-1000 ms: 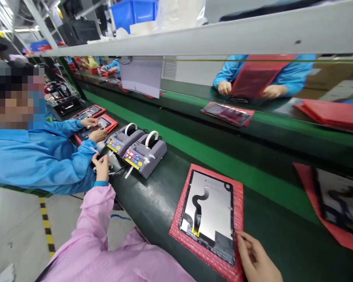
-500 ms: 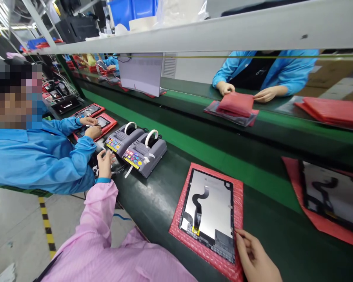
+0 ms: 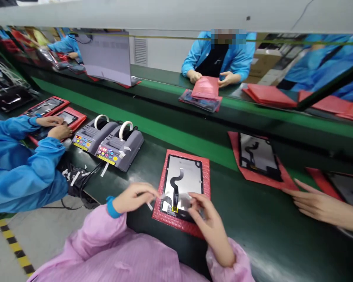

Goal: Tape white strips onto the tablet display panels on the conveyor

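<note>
In front of me a tablet screen panel (image 3: 188,174), silver-backed with a black wavy flex cable (image 3: 175,182), lies on a red bubble-wrap sleeve (image 3: 206,184). My left hand (image 3: 135,197) is over the panel's left edge, its fingertips pinched on a small pale strip of tape (image 3: 163,197). Above the panel's lower right, my right hand (image 3: 208,219) pinches a whitish translucent piece of tape (image 3: 184,201), blurred at its edges. Another thin white strip (image 3: 150,206) shows below my left fingers.
Two grey tape dispensers (image 3: 117,147) stand to the left. Beyond them a co-worker's hands (image 3: 59,131) work on another panel. At right, a different person's hand (image 3: 314,205) reaches toward a panel on red wrap (image 3: 259,156). Across the bench, someone handles red pouches (image 3: 205,87).
My left hand has come from beside the dispensers to the panel. My right hand has left the sleeve's edge and pinches tape over the panel. The view has turned right; another person's hand appears.
</note>
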The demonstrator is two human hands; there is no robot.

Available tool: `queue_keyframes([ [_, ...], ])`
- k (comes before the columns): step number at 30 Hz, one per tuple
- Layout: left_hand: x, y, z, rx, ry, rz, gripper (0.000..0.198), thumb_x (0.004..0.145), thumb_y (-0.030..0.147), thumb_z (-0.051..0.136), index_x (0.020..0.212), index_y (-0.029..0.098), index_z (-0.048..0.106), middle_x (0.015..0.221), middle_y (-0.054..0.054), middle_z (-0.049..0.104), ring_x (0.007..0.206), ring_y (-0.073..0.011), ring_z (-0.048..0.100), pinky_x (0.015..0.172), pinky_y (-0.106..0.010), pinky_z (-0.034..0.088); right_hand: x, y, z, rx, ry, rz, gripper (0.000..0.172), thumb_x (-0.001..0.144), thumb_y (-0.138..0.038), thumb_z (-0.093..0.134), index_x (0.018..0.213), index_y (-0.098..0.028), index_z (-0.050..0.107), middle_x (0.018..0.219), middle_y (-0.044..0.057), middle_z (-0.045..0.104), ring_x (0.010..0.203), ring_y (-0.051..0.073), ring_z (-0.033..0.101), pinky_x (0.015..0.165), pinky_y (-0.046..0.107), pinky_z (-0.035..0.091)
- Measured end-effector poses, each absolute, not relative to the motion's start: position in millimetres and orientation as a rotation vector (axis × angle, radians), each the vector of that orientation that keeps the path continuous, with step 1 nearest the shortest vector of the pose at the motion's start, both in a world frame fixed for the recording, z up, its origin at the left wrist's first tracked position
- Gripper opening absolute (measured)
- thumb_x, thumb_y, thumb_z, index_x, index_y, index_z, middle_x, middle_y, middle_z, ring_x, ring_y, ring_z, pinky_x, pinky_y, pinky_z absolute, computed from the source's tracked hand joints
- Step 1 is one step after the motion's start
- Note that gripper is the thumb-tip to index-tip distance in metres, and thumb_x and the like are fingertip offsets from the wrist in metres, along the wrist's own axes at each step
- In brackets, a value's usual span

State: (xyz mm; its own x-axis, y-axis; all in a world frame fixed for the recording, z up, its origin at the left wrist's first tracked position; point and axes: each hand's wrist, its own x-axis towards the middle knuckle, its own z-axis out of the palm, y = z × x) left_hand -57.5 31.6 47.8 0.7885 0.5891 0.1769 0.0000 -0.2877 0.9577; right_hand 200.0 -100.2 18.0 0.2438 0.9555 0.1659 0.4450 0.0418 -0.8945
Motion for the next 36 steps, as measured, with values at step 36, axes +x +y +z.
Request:
queue_keyframes([
  [36,10.9,6.5,-5.2,2.885,0.496,0.409,0.023,0.094,0.033,0.055,0.109,0.018,0.062,0.096,-0.008,0.054,0.107,-0.0265,0.050,0.097,-0.043,0.044,194.0,-19.7,-22.6,-2.099,-1.429,0.481,0.027,0.086,-0.050,0.059,0.082,-0.030,0.076,0.107,0.006,0.061,0.100,0.028,0.048,0.081,0.042,0.032],
])
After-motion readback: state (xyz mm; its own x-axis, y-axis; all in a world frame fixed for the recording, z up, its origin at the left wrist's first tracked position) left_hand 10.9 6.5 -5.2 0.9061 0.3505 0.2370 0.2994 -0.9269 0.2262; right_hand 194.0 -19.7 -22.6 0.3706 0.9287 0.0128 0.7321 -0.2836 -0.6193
